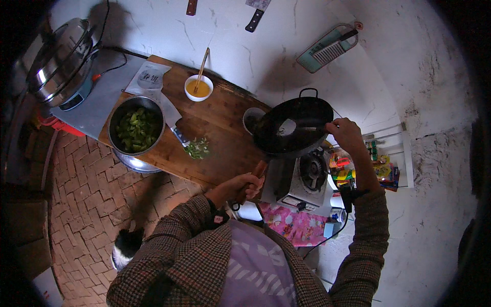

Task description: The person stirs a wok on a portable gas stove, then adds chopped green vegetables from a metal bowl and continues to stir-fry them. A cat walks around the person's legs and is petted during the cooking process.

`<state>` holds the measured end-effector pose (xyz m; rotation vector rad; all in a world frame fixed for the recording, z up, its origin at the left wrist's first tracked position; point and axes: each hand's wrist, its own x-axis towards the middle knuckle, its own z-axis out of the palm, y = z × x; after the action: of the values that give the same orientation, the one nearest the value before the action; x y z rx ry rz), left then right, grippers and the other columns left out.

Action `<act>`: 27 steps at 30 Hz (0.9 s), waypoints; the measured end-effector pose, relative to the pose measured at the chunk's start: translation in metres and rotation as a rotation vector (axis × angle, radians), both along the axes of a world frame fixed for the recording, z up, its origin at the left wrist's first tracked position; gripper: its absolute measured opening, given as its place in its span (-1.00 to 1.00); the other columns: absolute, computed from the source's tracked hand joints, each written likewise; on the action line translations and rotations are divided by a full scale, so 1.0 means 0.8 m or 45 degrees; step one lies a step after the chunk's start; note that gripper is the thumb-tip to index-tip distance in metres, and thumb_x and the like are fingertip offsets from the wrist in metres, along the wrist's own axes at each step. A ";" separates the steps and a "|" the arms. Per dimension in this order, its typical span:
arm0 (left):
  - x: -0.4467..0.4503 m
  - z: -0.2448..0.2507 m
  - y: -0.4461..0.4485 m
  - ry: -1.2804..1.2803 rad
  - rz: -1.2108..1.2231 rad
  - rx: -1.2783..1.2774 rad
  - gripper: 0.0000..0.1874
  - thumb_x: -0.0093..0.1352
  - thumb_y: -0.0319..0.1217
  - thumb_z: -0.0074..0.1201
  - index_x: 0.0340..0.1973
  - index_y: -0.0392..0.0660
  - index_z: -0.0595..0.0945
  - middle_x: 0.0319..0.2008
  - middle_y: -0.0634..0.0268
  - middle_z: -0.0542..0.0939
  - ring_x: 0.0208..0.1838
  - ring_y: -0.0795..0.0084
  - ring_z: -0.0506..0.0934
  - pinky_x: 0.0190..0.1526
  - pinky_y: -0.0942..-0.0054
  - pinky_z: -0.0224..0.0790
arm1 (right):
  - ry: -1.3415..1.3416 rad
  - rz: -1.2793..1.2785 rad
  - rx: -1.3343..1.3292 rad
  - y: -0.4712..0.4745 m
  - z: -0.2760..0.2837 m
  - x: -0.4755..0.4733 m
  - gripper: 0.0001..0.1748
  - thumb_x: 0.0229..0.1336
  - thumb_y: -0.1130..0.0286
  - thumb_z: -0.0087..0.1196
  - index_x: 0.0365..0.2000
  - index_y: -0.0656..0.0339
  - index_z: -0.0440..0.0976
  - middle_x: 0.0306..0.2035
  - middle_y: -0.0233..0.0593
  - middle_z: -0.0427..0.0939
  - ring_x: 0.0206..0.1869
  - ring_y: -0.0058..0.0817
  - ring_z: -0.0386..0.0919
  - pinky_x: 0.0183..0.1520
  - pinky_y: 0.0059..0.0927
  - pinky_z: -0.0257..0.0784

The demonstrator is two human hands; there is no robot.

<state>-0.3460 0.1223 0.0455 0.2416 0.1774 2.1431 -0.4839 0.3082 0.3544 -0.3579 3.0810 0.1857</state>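
A black wok (268,142) is raised off the gas stove (303,184), in front of the wall. My left hand (248,185) is closed around its wooden handle (259,169). At the wok's right rim, my right hand (346,134) has its fingers bent against the edge; whether they pinch the rim itself or something small is hard to make out. A pale shiny patch shows on the dark inner surface. Behind the wok's left edge, a bowl (251,112) is partly hidden. The burner (312,172) lies uncovered below the wok.
The wooden cutting board (226,126) carries a pot of chopped green vegetables (138,130), a cleaver (178,134), chopped scallions (197,148) and a bowl of beaten egg (198,88) with chopsticks (203,67). A grater (330,50) hangs on the wall. A black-and-white animal (128,243) is on the brick floor.
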 end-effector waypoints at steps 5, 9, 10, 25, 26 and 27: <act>0.003 0.004 0.000 -0.092 -0.022 -0.084 -0.86 0.31 -0.43 0.01 -0.45 0.02 0.37 -0.72 0.47 0.25 -0.77 0.62 0.20 -0.71 0.55 0.04 | -0.092 -0.099 -0.076 -0.004 -0.025 -0.021 -0.58 0.13 0.06 0.01 -0.45 0.25 0.59 -0.39 -0.01 0.58 -0.28 -0.03 0.55 -0.16 -0.08 0.43; 0.003 0.005 0.002 -0.017 -0.018 -0.117 -0.84 0.30 -0.40 0.05 -0.46 0.00 0.37 -0.71 0.47 0.26 -0.78 0.60 0.20 -0.72 0.53 0.05 | 0.029 0.056 -0.090 -0.011 -0.060 -0.021 -0.56 0.14 0.02 0.00 -0.42 0.23 0.58 -0.38 -0.02 0.57 -0.26 -0.01 0.55 -0.15 -0.04 0.42; 0.002 0.004 0.003 -0.035 -0.038 -0.091 -0.84 0.30 -0.40 0.05 -0.46 0.00 0.37 -0.71 0.47 0.26 -0.77 0.60 0.20 -0.72 0.53 0.05 | 0.016 0.068 -0.083 -0.014 -0.067 -0.021 -0.55 0.14 0.01 0.00 -0.41 0.23 0.58 -0.37 -0.01 0.57 -0.25 0.00 0.55 -0.14 -0.03 0.42; 0.002 0.001 0.007 0.019 -0.046 -0.042 -0.83 0.30 -0.40 0.04 -0.51 0.04 0.39 -0.70 0.49 0.28 -0.74 0.62 0.24 -0.70 0.51 0.12 | 0.131 0.042 -0.123 -0.041 -0.079 -0.022 -0.58 0.18 0.05 -0.03 -0.35 0.22 0.58 -0.27 -0.02 0.59 -0.17 -0.01 0.55 -0.08 -0.07 0.42; 0.002 0.002 0.007 0.039 -0.028 -0.063 -0.83 0.30 -0.40 0.05 -0.51 0.04 0.39 -0.70 0.48 0.28 -0.74 0.61 0.24 -0.70 0.51 0.12 | 0.145 0.049 -0.084 -0.040 -0.075 -0.018 -0.59 0.18 0.05 -0.03 -0.35 0.22 0.57 -0.27 -0.02 0.58 -0.17 -0.01 0.54 -0.08 -0.07 0.42; 0.002 0.003 0.008 0.065 -0.018 -0.078 -0.83 0.29 -0.39 0.05 -0.51 0.03 0.39 -0.70 0.48 0.28 -0.75 0.61 0.24 -0.70 0.50 0.13 | 0.131 0.036 -0.096 -0.038 -0.071 -0.014 -0.59 0.19 0.06 -0.04 -0.34 0.22 0.57 -0.26 -0.02 0.58 -0.17 -0.01 0.54 -0.08 -0.06 0.42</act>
<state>-0.3441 0.1284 0.0477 0.2611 0.2695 2.1152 -0.4951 0.2780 0.2979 -0.4077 3.1924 0.0919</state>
